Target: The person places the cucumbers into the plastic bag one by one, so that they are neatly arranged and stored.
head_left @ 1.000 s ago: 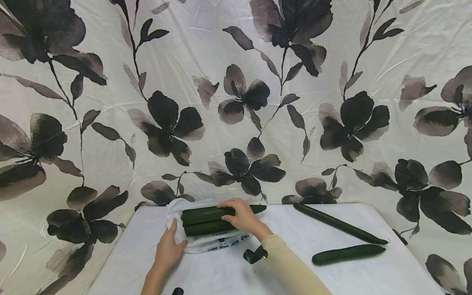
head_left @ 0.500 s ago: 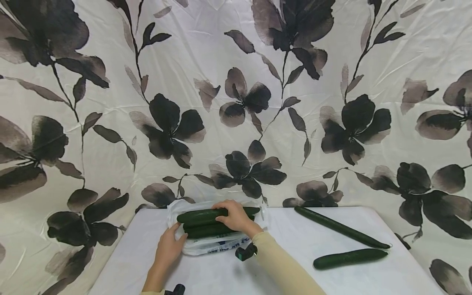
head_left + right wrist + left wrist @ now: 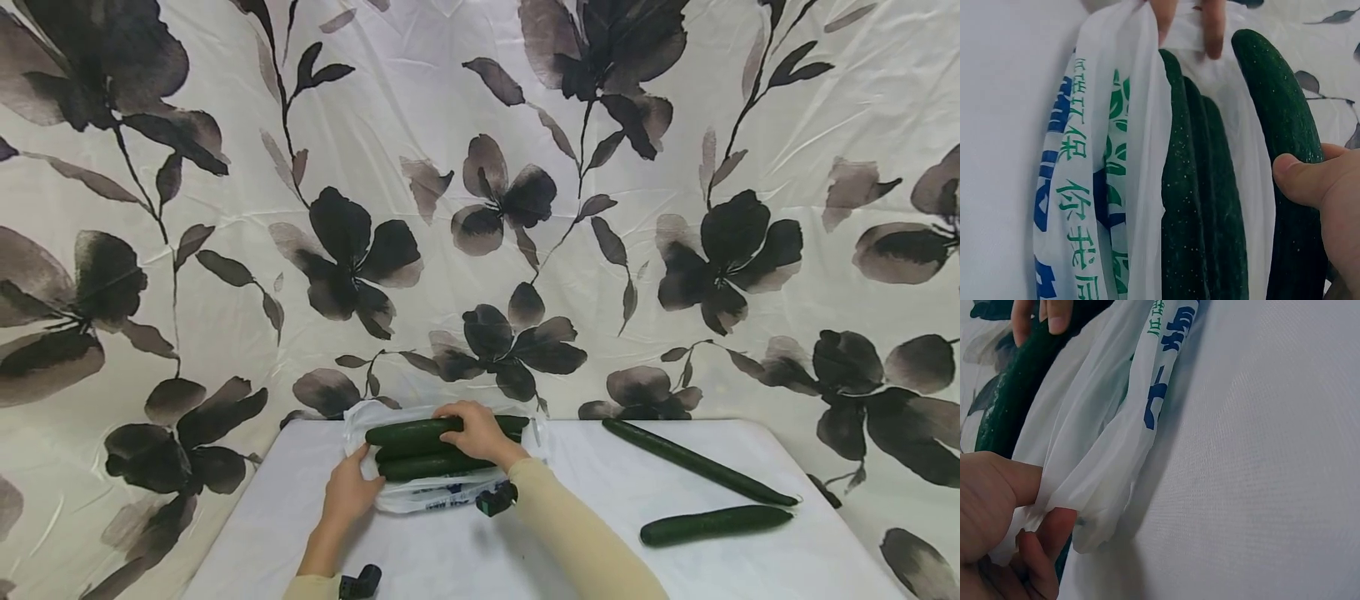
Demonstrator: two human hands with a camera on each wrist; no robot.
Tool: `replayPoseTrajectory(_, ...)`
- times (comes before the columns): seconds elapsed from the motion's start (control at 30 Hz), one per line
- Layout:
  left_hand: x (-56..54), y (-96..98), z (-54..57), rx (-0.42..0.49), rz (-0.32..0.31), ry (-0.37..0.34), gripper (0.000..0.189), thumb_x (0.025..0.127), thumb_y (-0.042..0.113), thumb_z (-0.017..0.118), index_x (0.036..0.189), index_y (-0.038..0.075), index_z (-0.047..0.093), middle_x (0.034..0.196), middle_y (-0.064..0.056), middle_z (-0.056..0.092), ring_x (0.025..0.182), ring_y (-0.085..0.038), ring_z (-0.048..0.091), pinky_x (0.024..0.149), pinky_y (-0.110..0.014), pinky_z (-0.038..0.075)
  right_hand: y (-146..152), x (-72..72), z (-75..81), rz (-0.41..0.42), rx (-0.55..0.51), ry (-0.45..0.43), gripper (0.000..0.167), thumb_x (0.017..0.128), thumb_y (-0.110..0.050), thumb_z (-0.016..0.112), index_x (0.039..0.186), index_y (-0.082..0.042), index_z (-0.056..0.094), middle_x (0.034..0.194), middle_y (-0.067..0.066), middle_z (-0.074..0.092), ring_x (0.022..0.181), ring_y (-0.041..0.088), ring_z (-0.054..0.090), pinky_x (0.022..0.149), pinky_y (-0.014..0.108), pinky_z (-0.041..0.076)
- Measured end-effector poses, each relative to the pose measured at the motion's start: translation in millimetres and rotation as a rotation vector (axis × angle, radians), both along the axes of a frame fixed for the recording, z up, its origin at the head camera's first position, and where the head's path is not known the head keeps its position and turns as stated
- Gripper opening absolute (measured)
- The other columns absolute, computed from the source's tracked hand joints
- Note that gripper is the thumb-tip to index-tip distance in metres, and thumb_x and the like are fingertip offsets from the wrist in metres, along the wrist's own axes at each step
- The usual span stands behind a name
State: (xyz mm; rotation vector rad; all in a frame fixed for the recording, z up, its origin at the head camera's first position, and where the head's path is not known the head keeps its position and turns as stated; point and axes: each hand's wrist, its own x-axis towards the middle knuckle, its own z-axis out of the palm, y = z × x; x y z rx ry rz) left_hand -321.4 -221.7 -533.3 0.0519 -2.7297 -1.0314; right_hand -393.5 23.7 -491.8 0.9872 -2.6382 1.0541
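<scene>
My right hand point(image 3: 480, 435) grips a long dark green cucumber point(image 3: 1288, 112) from above, thumb on its near side. That cucumber lies along the far side of a white plastic bag point(image 3: 405, 503), outside its opening in the right wrist view. Inside the bag several more cucumbers point(image 3: 1185, 162) lie side by side. At the bag's left end my left hand point(image 3: 347, 492) pinches the plastic edge between thumb and fingers, as the left wrist view shows. Blue and green print point(image 3: 1075, 206) runs along the bag's near side.
Two loose cucumbers lie on the right of the white table point(image 3: 585, 500): a slanted one point(image 3: 697, 460) toward the back and a shorter one point(image 3: 716, 525) nearer. Flowered cloth point(image 3: 495, 250) hangs right behind the table's far edge.
My right hand has shifted left with its cucumber, and the cucumbers under it show more. My left hand stays at the bag's left end.
</scene>
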Motion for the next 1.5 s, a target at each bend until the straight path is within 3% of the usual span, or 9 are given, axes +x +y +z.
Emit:
replayPoseTrajectory(0.37, 0.9, 1.8, -1.4, -0.035, -0.038, -0.013, 0.083, 0.075, 0.004, 0.075, 0.142, -0.017, 0.031, 0.134, -0.037, 0.045, 0.121, -0.055, 0.044, 0.095, -0.065, 0.038, -4.8, -11.1, -3.9, -0.036, 0.042, -0.047, 0.035, 0.086, -0.016, 0.075, 0.120, -0.020, 0.069, 0.118, -0.003, 0.066, 0.111, 0.018, 0.059, 0.097, 0.042, 0.044)
replayPoseTrajectory(0.7, 8.2, 4.0, -0.8, -0.041, -0.072, -0.036, 0.098, 0.070, 0.009, 0.082, 0.144, -0.018, 0.024, 0.138, -0.040, 0.039, 0.122, -0.056, 0.042, 0.095, -0.065, 0.038, -7.4, -15.8, -7.6, -0.061, 0.060, -0.082, 0.036, 0.086, -0.017, 0.075, 0.121, -0.021, 0.069, 0.121, -0.003, 0.064, 0.111, 0.019, 0.059, 0.098, 0.045, 0.043)
replayPoseTrajectory(1.23, 6.3, 3.0, -5.7, -0.075, -0.074, -0.010, 0.100, 0.069, 0.012, 0.084, 0.145, -0.015, 0.025, 0.139, -0.038, 0.039, 0.122, -0.054, 0.044, 0.095, -0.062, 0.039, -9.4, -21.9, -14.8, -0.058, 0.043, -0.083, 0.032, 0.085, -0.018, 0.076, 0.117, -0.023, 0.070, 0.117, -0.003, 0.066, 0.109, 0.018, 0.060, 0.098, 0.046, 0.043)
replayPoseTrajectory(1.5, 8.0, 6.3, -5.6, -0.069, -0.070, -0.055, 0.101, 0.071, 0.012, 0.083, 0.147, -0.014, 0.022, 0.143, -0.037, 0.034, 0.127, -0.054, 0.039, 0.099, -0.063, 0.035, -8.9, -20.5, -20.2, -0.075, 0.048, -0.071, 0.032, 0.083, -0.018, 0.078, 0.114, -0.022, 0.072, 0.115, -0.004, 0.067, 0.105, 0.015, 0.063, 0.096, 0.041, 0.046)
